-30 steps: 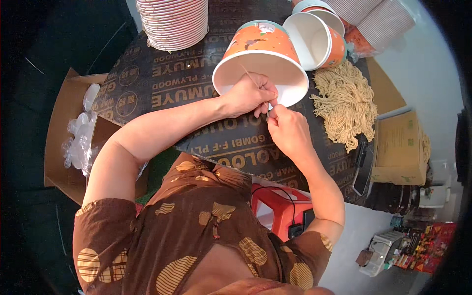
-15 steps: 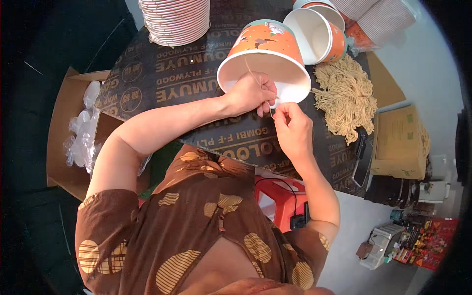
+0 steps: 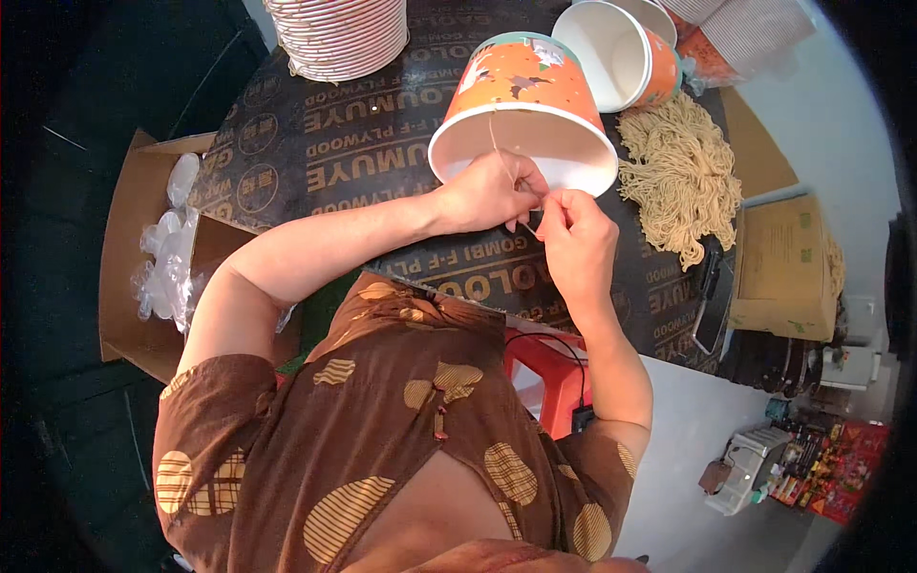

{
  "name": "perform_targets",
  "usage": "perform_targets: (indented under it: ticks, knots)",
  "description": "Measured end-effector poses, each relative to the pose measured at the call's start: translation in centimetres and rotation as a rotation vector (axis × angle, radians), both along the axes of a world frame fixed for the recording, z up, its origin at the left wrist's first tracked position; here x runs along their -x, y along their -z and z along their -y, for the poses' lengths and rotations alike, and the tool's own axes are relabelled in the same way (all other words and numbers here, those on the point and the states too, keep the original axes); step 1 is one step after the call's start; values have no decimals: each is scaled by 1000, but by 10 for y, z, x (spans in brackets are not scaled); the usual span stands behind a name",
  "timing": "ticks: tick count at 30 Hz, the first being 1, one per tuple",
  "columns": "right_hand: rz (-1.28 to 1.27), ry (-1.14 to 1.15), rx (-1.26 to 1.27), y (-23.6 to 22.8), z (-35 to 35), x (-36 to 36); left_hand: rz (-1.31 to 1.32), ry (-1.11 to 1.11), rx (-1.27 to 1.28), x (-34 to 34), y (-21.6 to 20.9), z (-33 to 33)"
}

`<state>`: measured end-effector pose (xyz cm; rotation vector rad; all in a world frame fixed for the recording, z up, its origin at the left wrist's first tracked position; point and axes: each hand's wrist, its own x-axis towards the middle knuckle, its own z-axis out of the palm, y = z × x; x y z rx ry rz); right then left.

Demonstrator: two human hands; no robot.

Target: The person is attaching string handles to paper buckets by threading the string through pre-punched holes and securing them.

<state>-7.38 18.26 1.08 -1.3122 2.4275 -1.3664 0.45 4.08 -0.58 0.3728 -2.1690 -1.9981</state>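
An orange patterned paper bucket (image 3: pixel 530 81) with a white rim lies on its side on the dark table, its mouth toward me. A thin beige string (image 3: pixel 495 132) hangs across the mouth from the upper rim down to my hands. My left hand (image 3: pixel 489 193), in front of the opening, is closed with the string between its fingers. Close against it, my right hand (image 3: pixel 581 234) pinches the string between thumb and fingertips. Where the fingers meet, the string is partly hidden, and I cannot make out any knot.
Right of the bucket lies a heap of beige strings (image 3: pixel 680 181). Behind it are more paper buckets (image 3: pixel 607 57). A tall bucket stack (image 3: pixel 339 36) stands far left. An open carton (image 3: pixel 129 306) beside the table holds clear plastic pieces. Another carton (image 3: pixel 783 267) sits at right.
My right hand's fingertips have come closer to my left fingers, and both hands still hold the string. The whole view has shifted slightly.
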Motion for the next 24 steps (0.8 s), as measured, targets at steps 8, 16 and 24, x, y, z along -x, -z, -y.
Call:
perform_targets:
  ticks: [8,16,24]
  knots:
    - [25,-57,47,-5,0,-8,-143,-26,263,-1,9,-2]
    - [-193,-33,63,4,3,-2,-175,3,266,0,9,-3]
    - [-102,3,1,-4,-12,-4,-64,34,-73,1,7,7]
